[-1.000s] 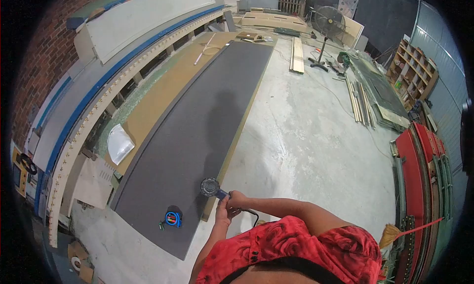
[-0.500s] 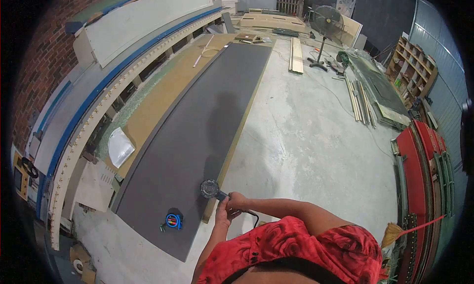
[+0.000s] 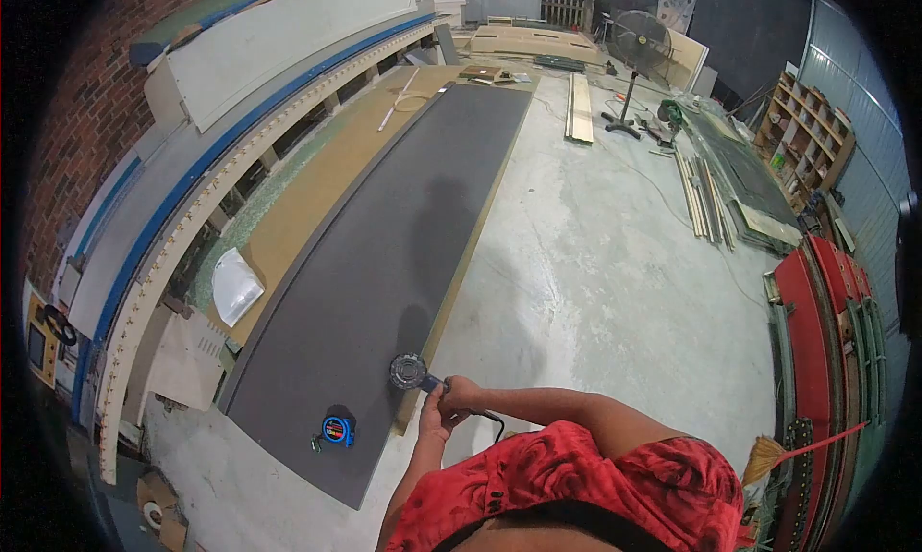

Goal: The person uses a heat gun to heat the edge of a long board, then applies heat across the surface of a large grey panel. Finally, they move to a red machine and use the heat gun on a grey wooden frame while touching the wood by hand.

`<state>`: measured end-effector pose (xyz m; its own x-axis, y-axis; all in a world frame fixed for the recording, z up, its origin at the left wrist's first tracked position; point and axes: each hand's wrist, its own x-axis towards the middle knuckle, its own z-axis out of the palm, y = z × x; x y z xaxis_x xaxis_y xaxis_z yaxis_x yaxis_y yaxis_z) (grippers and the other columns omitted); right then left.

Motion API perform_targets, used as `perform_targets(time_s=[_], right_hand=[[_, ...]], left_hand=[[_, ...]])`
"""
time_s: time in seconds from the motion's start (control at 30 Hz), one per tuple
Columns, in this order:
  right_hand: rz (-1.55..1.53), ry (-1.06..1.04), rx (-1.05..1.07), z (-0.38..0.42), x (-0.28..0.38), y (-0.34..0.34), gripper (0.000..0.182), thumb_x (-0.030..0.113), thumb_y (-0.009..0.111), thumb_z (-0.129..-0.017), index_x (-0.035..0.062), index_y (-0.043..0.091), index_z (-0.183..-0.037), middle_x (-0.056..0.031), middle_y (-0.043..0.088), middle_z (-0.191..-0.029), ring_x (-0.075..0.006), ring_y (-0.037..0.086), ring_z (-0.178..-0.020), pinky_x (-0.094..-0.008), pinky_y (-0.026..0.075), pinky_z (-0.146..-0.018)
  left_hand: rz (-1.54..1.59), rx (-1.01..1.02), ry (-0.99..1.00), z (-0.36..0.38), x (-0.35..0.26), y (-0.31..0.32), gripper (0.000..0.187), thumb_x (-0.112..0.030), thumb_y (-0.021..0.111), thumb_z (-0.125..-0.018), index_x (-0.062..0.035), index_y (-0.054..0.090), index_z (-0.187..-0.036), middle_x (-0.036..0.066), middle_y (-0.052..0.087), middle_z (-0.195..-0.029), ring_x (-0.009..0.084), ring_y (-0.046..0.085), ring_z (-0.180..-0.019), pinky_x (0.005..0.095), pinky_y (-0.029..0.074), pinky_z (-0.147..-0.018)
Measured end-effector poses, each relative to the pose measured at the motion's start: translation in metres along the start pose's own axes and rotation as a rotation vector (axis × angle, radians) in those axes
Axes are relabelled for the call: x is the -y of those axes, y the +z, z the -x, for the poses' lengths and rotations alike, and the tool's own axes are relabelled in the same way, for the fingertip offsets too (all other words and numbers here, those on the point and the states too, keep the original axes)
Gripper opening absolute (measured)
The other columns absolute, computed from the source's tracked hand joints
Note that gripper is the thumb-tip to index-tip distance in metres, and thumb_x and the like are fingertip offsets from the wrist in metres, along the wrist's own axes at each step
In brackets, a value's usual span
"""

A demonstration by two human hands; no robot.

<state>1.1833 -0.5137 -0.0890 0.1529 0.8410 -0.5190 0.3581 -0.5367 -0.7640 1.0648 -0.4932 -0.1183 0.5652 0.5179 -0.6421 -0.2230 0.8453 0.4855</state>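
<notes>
My right hand (image 3: 464, 396) is closed around the back end of a dark angle grinder (image 3: 410, 371) with a round disc head. Just below it, my left hand (image 3: 434, 420) is also closed on the handle. The round head is over the right edge of a long dark grey panel (image 3: 327, 283). A black cord (image 3: 495, 420) loops out behind my hands. On the near part of the panel lies a blue and black tape measure (image 3: 337, 431). My fingers partly hide the grinder's body.
A long machine bed (image 3: 182, 254) runs along the left. To the right are the concrete floor (image 3: 595, 264), a pedestal fan (image 3: 637, 48), stacked strips (image 3: 703, 197), a red machine (image 3: 802, 293) and a broom (image 3: 765, 456). A clear plastic piece (image 3: 235, 285) lies left of the panel.
</notes>
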Motion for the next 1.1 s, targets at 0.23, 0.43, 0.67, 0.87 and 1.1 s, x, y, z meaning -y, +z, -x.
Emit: perform_targets(time_s=[0.23,0.43,0.67,0.87,1.1], right_hand=[[0.014,-0.008,0.073,0.005,0.005,-0.007,0.050,0.032,0.076,-0.051,0.0001,0.060,-0.086,-0.0125,0.063,-0.075,-0.0237,0.063,-0.065,-0.0333,0.050,-0.057],[0.084,-0.040,0.107,-0.001,0.001,-0.006,0.047,0.032,0.076,-0.052,0.0028,0.060,-0.086,-0.0099,0.062,-0.072,-0.0205,0.061,-0.064,-0.0329,0.048,-0.059],[0.027,-0.053,0.111,0.003,0.005,-0.009,0.050,0.031,0.077,-0.051,0.0022,0.060,-0.088,-0.0102,0.062,-0.075,-0.0205,0.061,-0.066,-0.0330,0.048,-0.060],[-0.063,-0.058,0.112,0.010,0.009,-0.011,0.052,0.032,0.078,-0.051,0.0024,0.059,-0.089,-0.0107,0.062,-0.078,-0.0216,0.060,-0.068,-0.0327,0.048,-0.060],[-0.049,-0.060,0.106,0.009,0.007,-0.012,0.050,0.029,0.078,-0.052,0.0036,0.059,-0.089,-0.0103,0.062,-0.079,-0.0203,0.060,-0.068,-0.0319,0.048,-0.060]], left_hand=[[0.118,-0.062,-0.042,0.000,-0.007,-0.002,0.048,-0.040,0.065,-0.073,-0.0166,0.050,-0.112,0.009,0.055,-0.107,0.0276,0.055,-0.097,0.0531,0.046,-0.077],[0.159,-0.063,-0.065,0.002,-0.010,-0.003,0.046,-0.039,0.066,-0.073,-0.0197,0.048,-0.111,0.008,0.051,-0.111,0.0305,0.048,-0.104,0.0580,0.040,-0.084],[0.160,0.011,-0.040,0.003,-0.013,-0.002,0.048,-0.037,0.065,-0.074,-0.0179,0.047,-0.114,0.010,0.051,-0.112,0.0346,0.048,-0.104,0.0612,0.040,-0.084],[0.167,0.011,-0.027,-0.006,-0.009,-0.009,0.048,-0.037,0.067,-0.073,-0.0174,0.048,-0.113,0.011,0.051,-0.113,0.0353,0.048,-0.104,0.0599,0.040,-0.084],[0.192,-0.008,-0.031,-0.006,-0.007,-0.007,0.048,-0.037,0.069,-0.071,-0.0184,0.049,-0.111,0.011,0.051,-0.113,0.0349,0.049,-0.103,0.0579,0.041,-0.083]])
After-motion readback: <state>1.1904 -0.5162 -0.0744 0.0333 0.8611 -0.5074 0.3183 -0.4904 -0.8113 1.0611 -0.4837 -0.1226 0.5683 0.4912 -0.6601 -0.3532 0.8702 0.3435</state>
